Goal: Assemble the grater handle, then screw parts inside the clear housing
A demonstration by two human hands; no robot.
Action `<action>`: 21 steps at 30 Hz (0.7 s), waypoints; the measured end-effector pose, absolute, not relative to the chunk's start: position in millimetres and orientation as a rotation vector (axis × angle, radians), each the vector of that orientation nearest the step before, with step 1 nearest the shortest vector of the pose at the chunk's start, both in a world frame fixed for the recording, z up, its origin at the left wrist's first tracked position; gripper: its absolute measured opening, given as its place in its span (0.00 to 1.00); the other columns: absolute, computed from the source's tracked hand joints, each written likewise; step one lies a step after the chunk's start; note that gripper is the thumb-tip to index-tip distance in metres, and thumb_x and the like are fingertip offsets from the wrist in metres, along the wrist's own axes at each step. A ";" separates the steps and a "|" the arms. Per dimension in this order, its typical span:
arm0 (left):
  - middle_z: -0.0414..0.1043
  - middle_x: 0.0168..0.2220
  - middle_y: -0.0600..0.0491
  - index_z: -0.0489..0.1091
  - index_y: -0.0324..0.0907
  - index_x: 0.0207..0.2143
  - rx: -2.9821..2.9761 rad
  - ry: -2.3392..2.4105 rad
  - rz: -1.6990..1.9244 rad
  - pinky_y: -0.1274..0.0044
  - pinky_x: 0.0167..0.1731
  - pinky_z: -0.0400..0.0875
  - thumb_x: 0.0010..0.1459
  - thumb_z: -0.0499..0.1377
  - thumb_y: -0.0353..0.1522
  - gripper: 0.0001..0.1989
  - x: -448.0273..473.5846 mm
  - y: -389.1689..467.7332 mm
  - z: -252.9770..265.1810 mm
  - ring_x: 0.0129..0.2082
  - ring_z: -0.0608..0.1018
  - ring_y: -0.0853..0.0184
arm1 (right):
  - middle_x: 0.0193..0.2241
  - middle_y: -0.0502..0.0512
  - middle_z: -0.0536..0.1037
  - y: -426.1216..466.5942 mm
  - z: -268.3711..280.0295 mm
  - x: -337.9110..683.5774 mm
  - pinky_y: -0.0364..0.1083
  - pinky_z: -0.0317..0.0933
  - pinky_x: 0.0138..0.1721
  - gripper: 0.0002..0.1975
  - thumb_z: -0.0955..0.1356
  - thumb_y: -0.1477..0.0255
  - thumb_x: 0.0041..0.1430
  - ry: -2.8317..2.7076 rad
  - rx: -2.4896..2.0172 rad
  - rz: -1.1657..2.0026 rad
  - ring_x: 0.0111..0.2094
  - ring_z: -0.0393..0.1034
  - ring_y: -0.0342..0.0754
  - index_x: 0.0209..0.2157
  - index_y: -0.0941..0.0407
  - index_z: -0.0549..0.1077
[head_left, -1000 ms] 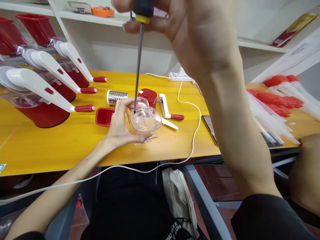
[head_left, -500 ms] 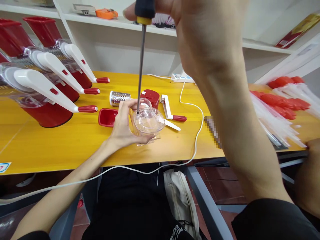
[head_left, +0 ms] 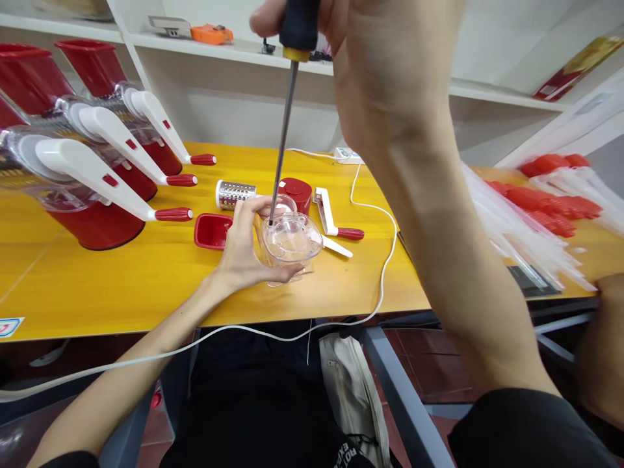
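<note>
Slightly shifted since a second ago, the screwdriver (head_left: 285, 123) now leans a little more to the right at its top, while its tip sits in the same spot inside the clear plastic housing (head_left: 291, 242). At far left on the yellow surface (head_left: 121, 279) stand three assembled rotary graters (head_left: 92, 195) with red bases and white crank handles. Next along lie a red tray (head_left: 210, 231) and a perforated metal drum (head_left: 236, 193). The person's left hand (head_left: 242, 250) comes after, curled around the left wall of the clear housing and gripping it upright near the front edge of the surface. The screwdriver's long steel shaft rises steeply from the housing's inner floor to a black and yellow handle, which the right hand (head_left: 385, 71) clenches from above, close to the camera, well above the housing. Behind the housing sits a red cap-like part (head_left: 298, 191), and to its right a loose white crank (head_left: 327, 216) with a red knob. A white cable (head_left: 385, 260) loops across the surface and off its front edge. At far right lies a heap of clear sleeves and red parts (head_left: 541, 201). To drive the screw well, the shaft is best kept in line with the screw and pressed down firmly, while the left hand holds the housing from twisting.
</note>
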State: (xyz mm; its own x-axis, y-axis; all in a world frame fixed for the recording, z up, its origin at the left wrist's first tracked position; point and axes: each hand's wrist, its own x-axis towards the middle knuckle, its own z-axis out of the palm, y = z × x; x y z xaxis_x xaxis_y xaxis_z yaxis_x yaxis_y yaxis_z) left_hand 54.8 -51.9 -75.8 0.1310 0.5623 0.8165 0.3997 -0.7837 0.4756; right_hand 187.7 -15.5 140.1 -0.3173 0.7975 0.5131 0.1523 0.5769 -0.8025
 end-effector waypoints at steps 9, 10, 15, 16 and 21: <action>0.70 0.50 0.46 0.63 0.48 0.60 2.229 0.953 1.755 0.59 0.44 0.77 0.33 0.74 0.60 0.54 54.2 -49.1 -80.2 0.45 0.77 0.55 | 0.34 0.39 0.71 -12.7 138.6 189.6 0.22 0.55 0.57 0.55 0.32 0.68 0.30 -1.886 -0.734 0.785 0.39 0.62 0.09 0.52 0.79 0.59; 0.70 0.50 0.46 0.63 0.48 0.60 2.222 0.952 1.757 0.59 0.44 0.77 0.33 0.74 0.60 0.54 54.2 -48.9 -80.9 0.46 0.77 0.54 | 0.34 0.40 0.71 -11.7 137.6 189.2 0.21 0.52 0.57 0.57 0.31 0.70 0.27 -1.892 -0.745 0.781 0.40 0.61 0.08 0.54 0.79 0.58; 0.69 0.50 0.46 0.64 0.49 0.60 2.205 0.937 1.785 0.59 0.44 0.76 0.33 0.74 0.59 0.54 54.7 -48.0 -83.9 0.46 0.77 0.54 | 0.30 0.37 0.71 -13.8 137.5 184.8 0.25 0.66 0.51 0.44 0.42 0.65 0.42 -1.798 -0.747 0.706 0.34 0.67 0.17 0.56 0.71 0.60; 0.70 0.50 0.46 0.64 0.49 0.60 2.210 0.927 1.790 0.59 0.45 0.76 0.34 0.74 0.59 0.53 54.9 -48.0 -84.1 0.47 0.76 0.54 | 0.30 0.38 0.70 -14.6 138.5 184.8 0.26 0.67 0.50 0.44 0.42 0.65 0.42 -1.791 -0.739 0.697 0.33 0.67 0.18 0.55 0.72 0.61; 0.71 0.50 0.47 0.64 0.48 0.60 2.250 0.916 1.810 0.59 0.45 0.76 0.37 0.73 0.58 0.51 55.7 -47.4 -84.6 0.47 0.76 0.54 | 0.38 0.36 0.71 -5.6 136.9 190.7 0.27 0.65 0.58 0.49 0.39 0.64 0.40 -1.885 -0.641 0.750 0.36 0.66 0.13 0.58 0.71 0.61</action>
